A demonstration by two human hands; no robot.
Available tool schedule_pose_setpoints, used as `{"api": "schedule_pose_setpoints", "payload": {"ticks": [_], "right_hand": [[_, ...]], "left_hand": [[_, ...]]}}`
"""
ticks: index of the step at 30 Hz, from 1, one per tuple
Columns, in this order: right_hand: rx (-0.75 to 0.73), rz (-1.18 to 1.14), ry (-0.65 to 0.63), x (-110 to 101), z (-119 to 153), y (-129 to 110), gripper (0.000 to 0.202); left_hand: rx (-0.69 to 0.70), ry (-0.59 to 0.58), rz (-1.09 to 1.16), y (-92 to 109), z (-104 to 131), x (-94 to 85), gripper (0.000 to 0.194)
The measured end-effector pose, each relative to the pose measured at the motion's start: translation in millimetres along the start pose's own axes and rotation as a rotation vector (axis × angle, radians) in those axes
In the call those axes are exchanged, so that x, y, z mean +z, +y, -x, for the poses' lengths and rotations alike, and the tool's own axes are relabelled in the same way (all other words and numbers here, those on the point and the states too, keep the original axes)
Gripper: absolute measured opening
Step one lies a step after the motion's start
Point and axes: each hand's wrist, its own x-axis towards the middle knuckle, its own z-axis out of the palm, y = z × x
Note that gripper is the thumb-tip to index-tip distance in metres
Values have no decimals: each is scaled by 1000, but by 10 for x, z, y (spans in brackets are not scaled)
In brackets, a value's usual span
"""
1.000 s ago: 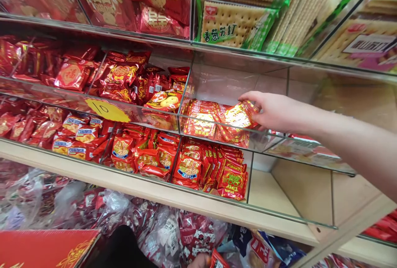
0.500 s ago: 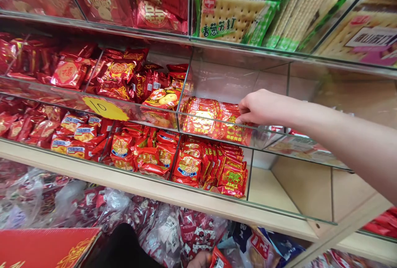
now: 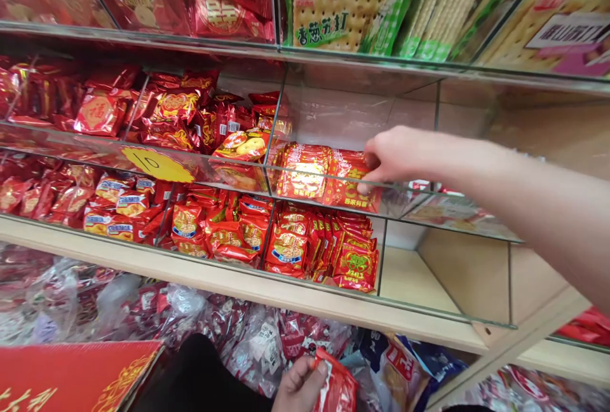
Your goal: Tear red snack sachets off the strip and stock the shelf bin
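My right hand reaches in from the right over the glass front of the middle shelf. Its thumb and fingertips are at the right-hand row of upright red packets, fingers curled with a gap between thumb and forefinger; no packet shows lifted in it. Another row of red packets stands to its left, touching. Low in the view, my left hand pinches a red packet between thumb and fingers.
Glass-fronted bins hold red snack packets on the lower shelf and green-edged crackers above. A yellow price tag hangs left. A red box is at lower left, with bagged goods beneath the shelves.
My left hand has risen further into view with the red packet. My right hand stays at the row of packets, its thumb and forefinger slightly farther apart. The view has shifted a little.
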Motion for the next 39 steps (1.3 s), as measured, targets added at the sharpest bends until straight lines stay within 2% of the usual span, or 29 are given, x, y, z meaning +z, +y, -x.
{"api": "schedule_pose_setpoints", "payload": {"ticks": [1, 3, 4, 5, 6, 7, 9, 12, 13, 15, 17, 20, 24, 29, 33, 37, 39], "right_hand": [[-9, 18, 109, -12, 114, 23, 35], [-24, -1, 432, 49, 464, -12, 31], [-37, -71, 571, 141, 686, -85, 27], [-40, -222, 652, 283, 922, -200, 24], [-52, -452, 635, 475, 1155, -352, 21], [-111, -682, 481, 712, 1371, -534, 18], [21, -945, 180, 1264, 1704, -935, 17], [220, -1264, -111, 2018, 1940, -1435, 28], [260, -1395, -165, 2194, 1974, -1541, 30], [327, -1649, -219, 2414, 2020, -1654, 35], [410, -1810, -215, 2501, 2054, -1671, 37], [535, -1871, -186, 2524, 2077, -1622, 37], [714, -1958, -150, 2518, 2062, -1582, 37], [789, -2026, -55, 2489, 2075, -1572, 36], [790, -2154, -129, 2499, 2065, -1551, 36], [799, -1864, -9, 2571, 2015, -1540, 40], [750, -1690, 51, 2593, 2007, -1560, 42]], "left_hand": [[4, 25, -4, 49, 31, 21, 33], [17, 64, -2, 131, 89, 54, 28], [19, 76, -1, 163, 110, 65, 26], [16, 83, 0, 187, 126, 73, 24], [12, 83, -4, 204, 138, 79, 23], [10, 78, -10, 215, 147, 84, 23], [22, 60, -32, 220, 159, 95, 24], [49, 32, -83, 202, 162, 111, 25], [51, 23, -105, 192, 158, 114, 25], [38, 10, -145, 169, 140, 117, 24], [21, 14, -155, 146, 115, 119, 24], [1, 26, -103, 115, 83, 121, 24], [-114, -22, -141, 96, 80, 118, 28], [-75, -120, -218, 157, 84, 106, 30], [2, -152, -266, 204, 68, 107, 27], [61, -178, -336, 158, 69, 123, 30], [94, -139, -389, 119, 80, 133, 33]]}}
